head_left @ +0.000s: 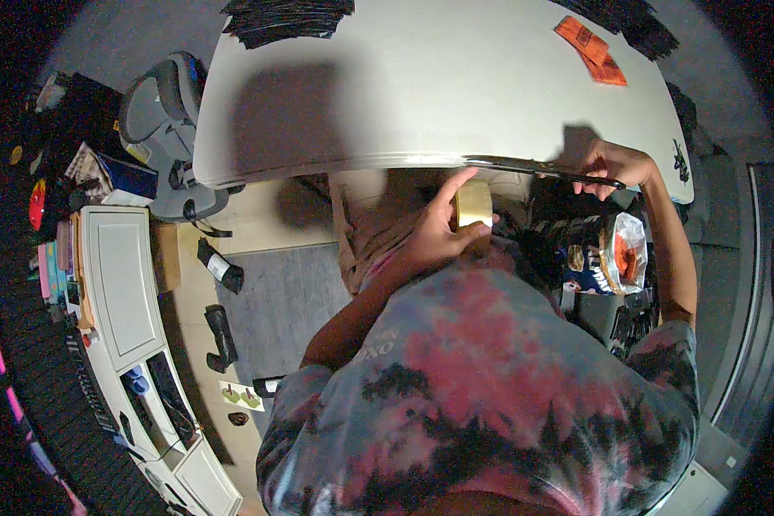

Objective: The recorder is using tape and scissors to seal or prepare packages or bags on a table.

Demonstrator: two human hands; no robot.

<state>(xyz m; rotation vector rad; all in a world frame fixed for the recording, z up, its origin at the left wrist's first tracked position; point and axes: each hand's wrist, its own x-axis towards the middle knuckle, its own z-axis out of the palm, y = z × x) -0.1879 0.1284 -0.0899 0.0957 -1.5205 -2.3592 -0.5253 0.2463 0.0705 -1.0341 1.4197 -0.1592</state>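
My left hand (443,219) is wrapped round a roll of yellowish tape (475,206), just in front of the near edge of the white table (456,95). Its thumb and fingers press on the roll's sides. At the right, my right hand (617,165) is closed at the end of a long, thin dark strip (542,168) that runs along the table's near edge. Whether this strip joins the tape roll cannot be made out. Two orange packets (593,52) overlap on the table's far right.
Stacks of black flat pieces lie at the table's far left (288,21) and far right (632,21). Below my right hand stands an open bag (606,254) with orange inside. A grey chair (168,138) and a white cabinet (120,284) are at the left.
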